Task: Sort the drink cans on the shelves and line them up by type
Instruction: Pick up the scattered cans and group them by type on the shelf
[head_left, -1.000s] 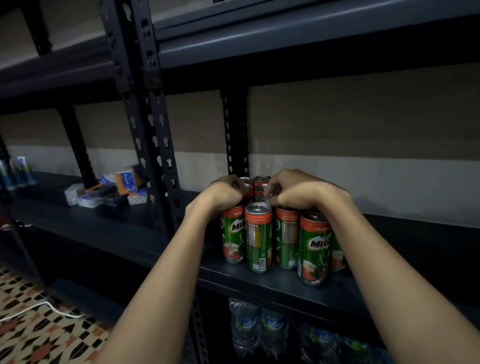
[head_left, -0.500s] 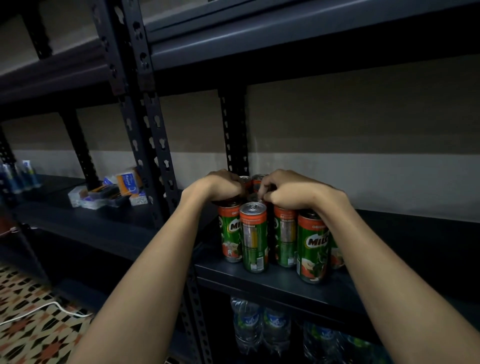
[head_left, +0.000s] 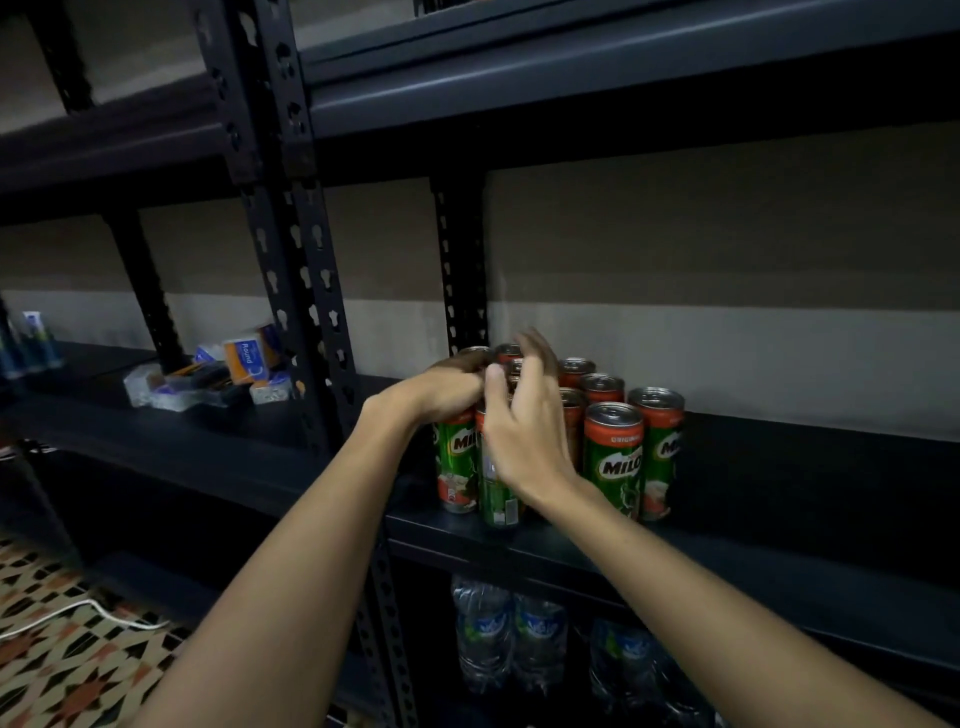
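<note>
Several slim green Milo cans (head_left: 615, 457) with red tops stand upright in a tight cluster on the dark metal shelf (head_left: 779, 519). My left hand (head_left: 452, 387) lies over the tops of the left cans, fingers curled down round a can top. My right hand (head_left: 524, 415) is lifted off the cans, in front of the cluster's middle, fingers spread and loosely bent, holding nothing. It hides part of the front middle can (head_left: 496, 499). The right-hand cans (head_left: 660, 447) stand uncovered.
A perforated steel upright (head_left: 306, 260) stands just left of the cans. Small boxes and packets (head_left: 208, 374) lie on the shelf section to the left. Water bottles (head_left: 511, 634) fill the shelf below. A patterned floor with a white cable (head_left: 78, 613) shows at lower left.
My right hand has come off the can tops on the right and moved left, opening its fingers. The right cans are now uncovered. My left hand stays on the left cans.
</note>
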